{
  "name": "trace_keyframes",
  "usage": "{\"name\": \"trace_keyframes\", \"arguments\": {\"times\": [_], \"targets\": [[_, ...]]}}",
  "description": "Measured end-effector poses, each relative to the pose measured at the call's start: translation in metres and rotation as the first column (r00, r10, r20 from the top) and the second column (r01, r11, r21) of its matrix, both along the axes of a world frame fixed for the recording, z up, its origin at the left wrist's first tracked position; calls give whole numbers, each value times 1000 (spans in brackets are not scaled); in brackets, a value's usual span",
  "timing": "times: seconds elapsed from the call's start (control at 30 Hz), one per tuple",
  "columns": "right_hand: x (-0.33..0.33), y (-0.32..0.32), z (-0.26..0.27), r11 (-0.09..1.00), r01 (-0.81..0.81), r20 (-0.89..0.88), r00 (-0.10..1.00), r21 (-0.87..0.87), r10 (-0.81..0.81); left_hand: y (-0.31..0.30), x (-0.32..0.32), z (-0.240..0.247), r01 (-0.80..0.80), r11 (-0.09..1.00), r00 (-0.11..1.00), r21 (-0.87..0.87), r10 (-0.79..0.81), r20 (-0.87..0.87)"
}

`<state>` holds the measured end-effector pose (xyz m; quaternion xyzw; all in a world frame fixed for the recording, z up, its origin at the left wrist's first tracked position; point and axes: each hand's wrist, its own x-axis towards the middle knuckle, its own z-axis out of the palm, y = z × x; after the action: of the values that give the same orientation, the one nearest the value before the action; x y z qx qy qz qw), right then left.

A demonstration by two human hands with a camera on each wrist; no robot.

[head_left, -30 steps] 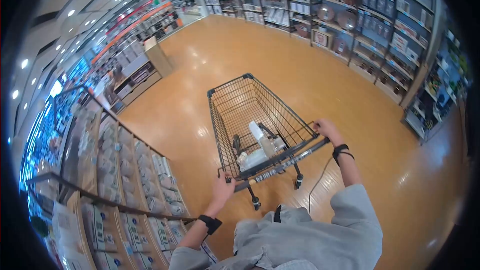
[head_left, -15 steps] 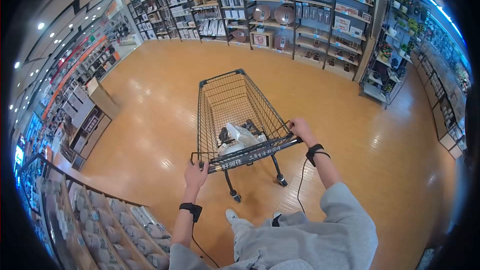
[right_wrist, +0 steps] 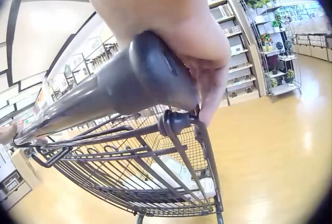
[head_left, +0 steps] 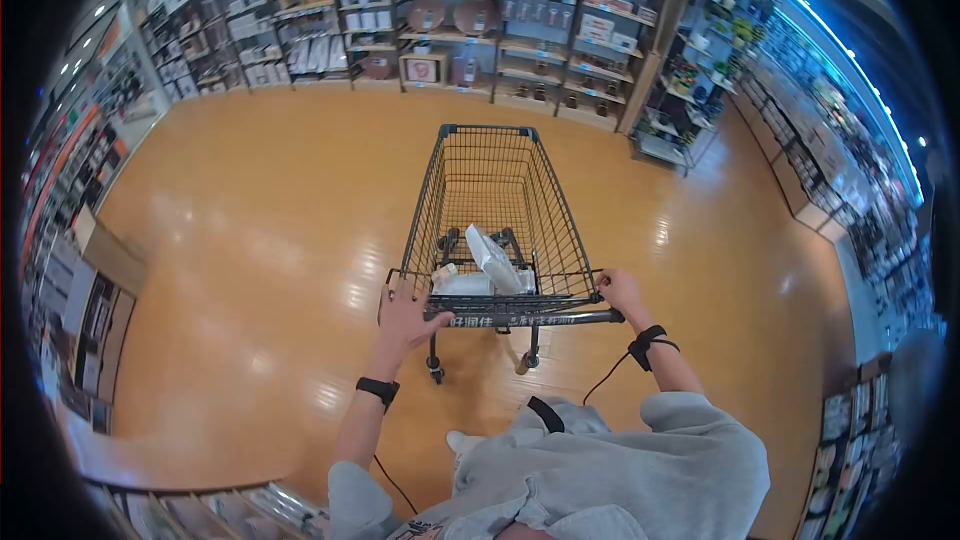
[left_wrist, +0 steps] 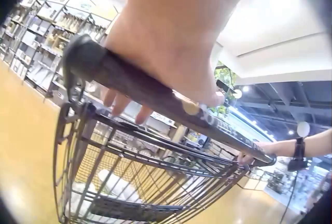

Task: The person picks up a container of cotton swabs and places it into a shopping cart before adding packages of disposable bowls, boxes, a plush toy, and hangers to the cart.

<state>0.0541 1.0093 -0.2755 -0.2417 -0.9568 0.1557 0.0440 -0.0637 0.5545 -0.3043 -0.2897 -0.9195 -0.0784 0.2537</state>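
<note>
A black wire shopping cart (head_left: 575,230) stands in front of me. My left hand (head_left: 402,318) rests its palm on the left end of the handlebar (head_left: 535,319), fingers stretched forward past it and thumb lying along the bar. In the left wrist view the fingertips (left_wrist: 120,103) show beyond the bar, apart from the basket's wires. At the other end, my right hand (head_left: 620,292) lies over the handle's end cap (right_wrist: 155,73), its fingers bent down around the cart's corner. Inside the basket, near the handle, lie white and clear plastic-wrapped packages (head_left: 490,258).
Tall shelves (head_left: 450,30) of boxed goods line the far wall. A plant rack (head_left: 690,90) stands at the right end of them. Wooden display units (head_left: 105,270) are at the left, and another shelf (head_left: 850,450) stands close by at lower right. The floor (head_left: 270,210) is shiny wood.
The view and cart have swung to the right, so the far shelves face me squarely. The left display rack has slid out toward the bottom edge. The left hand's fingers have spread over the bar.
</note>
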Motion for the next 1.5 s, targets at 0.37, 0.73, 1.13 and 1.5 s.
{"name": "trace_keyframes", "arguments": {"times": [0.37, 0.73, 1.13, 1.5], "targets": [[-1, -89, -51, 964, 209, 67, 977, -162, -201, 21, -143, -27, 587, 809, 655, 36, -500, 566], [-53, -216, -98, 843, 505, -50, 852, -186, -521, 13, -291, -83, 807, 591, 488, 16, -680, 547], [-102, -195, -175, 914, 389, -250, 902, 119, -351, 152, -356, -150, 914, 396, 329, 88, -851, 410], [-124, -111, -261, 872, 471, 84, 871, 137, -484, 308, -380, -211, 963, 271, 245, -9, -854, 460]]}}
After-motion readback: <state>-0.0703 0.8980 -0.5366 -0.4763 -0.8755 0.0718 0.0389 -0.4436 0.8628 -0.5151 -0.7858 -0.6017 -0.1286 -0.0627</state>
